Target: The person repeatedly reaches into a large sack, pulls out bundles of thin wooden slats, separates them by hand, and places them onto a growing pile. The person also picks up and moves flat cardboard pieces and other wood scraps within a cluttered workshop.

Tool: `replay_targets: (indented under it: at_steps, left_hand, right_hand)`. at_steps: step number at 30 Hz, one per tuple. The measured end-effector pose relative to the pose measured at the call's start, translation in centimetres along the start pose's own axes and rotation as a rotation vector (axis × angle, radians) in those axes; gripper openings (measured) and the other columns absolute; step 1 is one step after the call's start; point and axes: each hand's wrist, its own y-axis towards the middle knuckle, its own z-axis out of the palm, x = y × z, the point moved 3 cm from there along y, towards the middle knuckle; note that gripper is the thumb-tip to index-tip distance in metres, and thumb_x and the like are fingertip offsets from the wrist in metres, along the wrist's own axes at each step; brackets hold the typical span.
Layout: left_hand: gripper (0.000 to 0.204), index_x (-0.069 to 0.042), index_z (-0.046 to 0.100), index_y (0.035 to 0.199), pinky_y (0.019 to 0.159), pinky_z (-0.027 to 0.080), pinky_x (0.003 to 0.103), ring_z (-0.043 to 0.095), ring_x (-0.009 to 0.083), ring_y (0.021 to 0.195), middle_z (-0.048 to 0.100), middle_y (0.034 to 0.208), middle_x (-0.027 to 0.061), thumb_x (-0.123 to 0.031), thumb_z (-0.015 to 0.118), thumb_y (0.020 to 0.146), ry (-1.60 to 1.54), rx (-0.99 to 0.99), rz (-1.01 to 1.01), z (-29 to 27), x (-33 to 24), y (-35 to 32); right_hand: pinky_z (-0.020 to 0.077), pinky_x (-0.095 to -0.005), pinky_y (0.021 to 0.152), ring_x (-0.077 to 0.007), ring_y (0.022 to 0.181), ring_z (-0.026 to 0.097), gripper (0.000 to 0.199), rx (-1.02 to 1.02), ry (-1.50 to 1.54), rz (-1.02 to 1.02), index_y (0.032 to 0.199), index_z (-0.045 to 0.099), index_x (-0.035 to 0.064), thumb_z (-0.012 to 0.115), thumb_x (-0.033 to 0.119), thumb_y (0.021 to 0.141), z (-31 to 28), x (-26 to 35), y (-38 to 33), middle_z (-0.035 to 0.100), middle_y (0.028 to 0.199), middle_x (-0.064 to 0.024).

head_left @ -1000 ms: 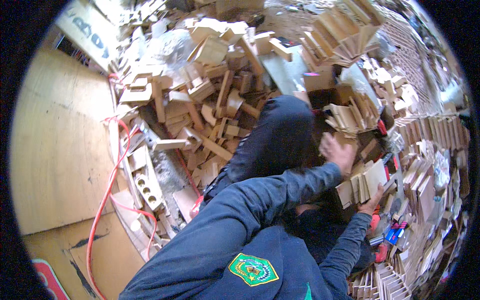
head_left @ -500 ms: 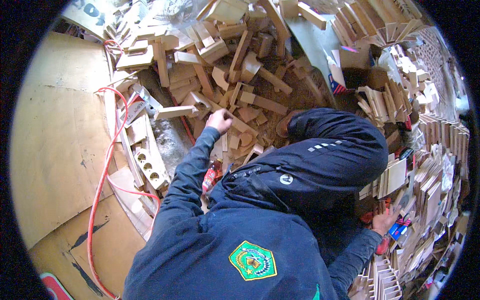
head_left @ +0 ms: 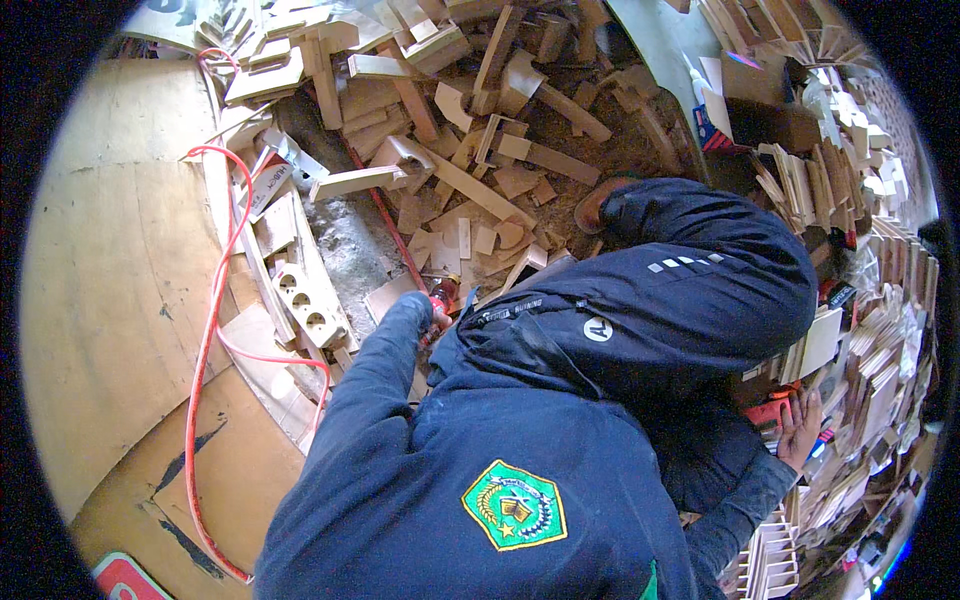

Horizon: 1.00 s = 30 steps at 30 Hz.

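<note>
My left hand (head_left: pixel 438 319) is at a bottle (head_left: pixel 445 290) with a red label and dark contents, beside my left hip. The fingers show only in part past the sleeve; they look closed around the bottle. Over on the right, my right hand (head_left: pixel 799 430) has its fingers stretched out and holds nothing I can see. It lies beside an orange-red object (head_left: pixel 769 411), partly covered by my leg and hand, whose kind I cannot make out. A small blue and red item (head_left: pixel 822 441) shows next to that hand.
Loose wooden offcuts (head_left: pixel 480 190) are heaped ahead of my bent leg. A red cable (head_left: pixel 205 350) runs along the plywood sheet (head_left: pixel 130 250) at left, near a power strip (head_left: pixel 305 305). Stacked thin wooden boards (head_left: pixel 870 370) crowd the right side.
My left hand has come back from above the wood pile to the bottle. My right hand has turned, its fingers now pointing away from me. The whole view has shifted slightly.
</note>
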Motion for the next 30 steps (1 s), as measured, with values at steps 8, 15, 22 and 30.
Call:
replay_targets:
  at_steps: [8,15,22,30]
  left_hand:
    - [0.085,-0.003,0.060,0.119,0.088,0.051,0.037,0.066,0.0271,0.097,0.068,0.108,0.0147,-0.051,0.088,0.055,-0.503,-0.178,0.196,-2.1,2.4,-2.9]
    - [0.063,-0.003,0.052,0.132,0.097,0.046,0.035,0.060,0.0182,0.107,0.065,0.116,0.0083,-0.021,0.077,0.077,-1.053,-0.092,0.914,-15.0,-4.7,-14.1]
    - [0.076,-0.003,0.038,0.143,0.086,0.053,0.036,0.064,0.0221,0.095,0.062,0.114,0.0135,-0.018,0.071,0.077,-1.131,-0.138,1.663,-27.4,-19.7,-30.2]
    - [0.072,0.001,0.047,0.125,0.076,0.056,0.037,0.066,0.0254,0.084,0.063,0.100,0.0151,-0.048,0.073,0.079,-0.937,0.147,1.995,-27.9,-34.1,-44.6]
  right_hand:
    - [0.0528,-0.0384,0.097,-0.0305,0.123,0.055,0.045,0.051,0.184,-0.037,0.142,0.040,0.0021,0.050,0.020,0.101,0.1,1.2,-1.2,0.052,0.135,-0.0209]
    - [0.0519,-0.0343,0.095,-0.0255,0.121,0.057,0.044,0.064,0.198,-0.365,0.141,0.043,0.0028,0.052,0.017,0.100,6.2,5.6,-4.7,0.058,0.128,-0.0148]
    - [0.0461,-0.0293,0.093,-0.0145,0.102,0.060,0.026,0.223,0.191,-0.639,0.117,0.065,0.0009,0.059,0.014,0.096,16.4,15.5,-15.2,0.067,0.111,-0.0062]
    - [0.0491,-0.0472,0.092,-0.0377,0.101,0.064,0.037,0.634,0.511,-1.147,0.098,0.072,-0.0037,0.064,0.032,0.092,14.8,24.5,-28.1,0.066,0.107,-0.0263]
